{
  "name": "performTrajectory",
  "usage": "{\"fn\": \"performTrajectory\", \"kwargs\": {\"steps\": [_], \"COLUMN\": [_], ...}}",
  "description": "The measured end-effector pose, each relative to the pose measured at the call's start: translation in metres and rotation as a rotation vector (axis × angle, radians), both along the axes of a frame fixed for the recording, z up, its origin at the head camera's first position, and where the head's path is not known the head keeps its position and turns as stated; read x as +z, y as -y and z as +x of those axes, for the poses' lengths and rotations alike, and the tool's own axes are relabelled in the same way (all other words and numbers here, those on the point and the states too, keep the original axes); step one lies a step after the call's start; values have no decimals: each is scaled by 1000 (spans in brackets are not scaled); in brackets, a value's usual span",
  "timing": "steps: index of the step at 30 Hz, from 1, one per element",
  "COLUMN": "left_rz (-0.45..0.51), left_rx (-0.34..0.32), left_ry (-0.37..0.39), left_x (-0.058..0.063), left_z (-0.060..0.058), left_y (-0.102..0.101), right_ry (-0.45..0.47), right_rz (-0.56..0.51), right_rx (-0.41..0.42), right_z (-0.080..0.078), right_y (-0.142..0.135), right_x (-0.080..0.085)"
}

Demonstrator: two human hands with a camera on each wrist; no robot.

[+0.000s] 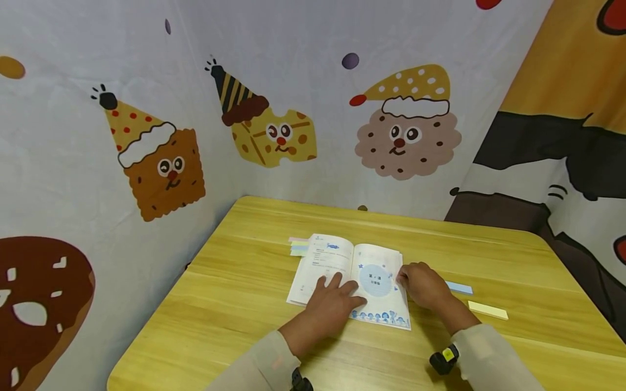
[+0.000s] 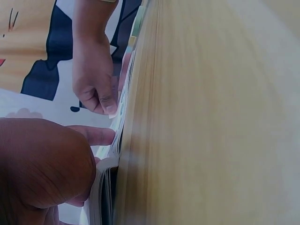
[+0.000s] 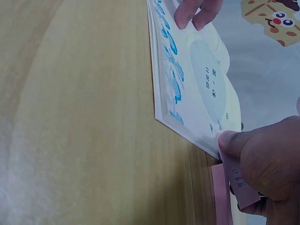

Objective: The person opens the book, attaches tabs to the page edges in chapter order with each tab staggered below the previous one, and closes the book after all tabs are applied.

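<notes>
An open book lies on the table, its right page printed with a pale blue circle and a row of small blue figures. My left hand rests on it with fingers spread across the lower middle of both pages. At the right page's outer edge, my right hand pinches a pink sticky note bearing handwriting. One end of the note overlaps the page edge in the right wrist view, near the thumb. A pink sticky pad lies just below that hand.
Blue and yellow sticky pads lie on the wooden table to the right of the book. Several coloured tabs stick out from the book's left side. A cartoon-printed cloth hangs behind the table.
</notes>
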State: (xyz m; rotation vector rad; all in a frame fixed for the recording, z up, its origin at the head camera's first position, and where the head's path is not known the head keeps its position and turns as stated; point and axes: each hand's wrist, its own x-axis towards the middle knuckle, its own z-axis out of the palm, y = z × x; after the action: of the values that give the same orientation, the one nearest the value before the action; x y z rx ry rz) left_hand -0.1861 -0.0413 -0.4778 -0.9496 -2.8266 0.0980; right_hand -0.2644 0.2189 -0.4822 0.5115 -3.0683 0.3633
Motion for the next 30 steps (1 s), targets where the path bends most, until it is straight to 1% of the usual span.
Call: {"fn": "performTrajectory", "kwargs": {"steps": [8,10,14,17,19,21,24,27,30], "left_rz": [-4,-5,-11,-14,-16,-18,-24,-27,-21], "left_rx": [5,5,5,4,4,6,11,18,28], "left_ry": [4,5,-3,-7,-8,-7,-7,-4,12], "left_x": [1,1,0,-1,-1,0,1,2,2], "left_z": [1,1,1,1,2,2,3,3,2], "left_y": [0,0,0,-1,-1,-1,-1,-1,-1], "right_ry": [-31,-53,-133,-198,-222,-234,-238,-252,-293], "right_rz": [26,38,36,45,62,83,118,162,182], "right_rx": [-21,-38,-59,-17,20,47,63,95,159], "right_z": [0,0,2,5,8,12,19,29,44], "right_y": [1,2,4,5,6,8,10,12,16], "right_x": [-3,-3,-3,-3,-3,-4,-2,1,5]}}
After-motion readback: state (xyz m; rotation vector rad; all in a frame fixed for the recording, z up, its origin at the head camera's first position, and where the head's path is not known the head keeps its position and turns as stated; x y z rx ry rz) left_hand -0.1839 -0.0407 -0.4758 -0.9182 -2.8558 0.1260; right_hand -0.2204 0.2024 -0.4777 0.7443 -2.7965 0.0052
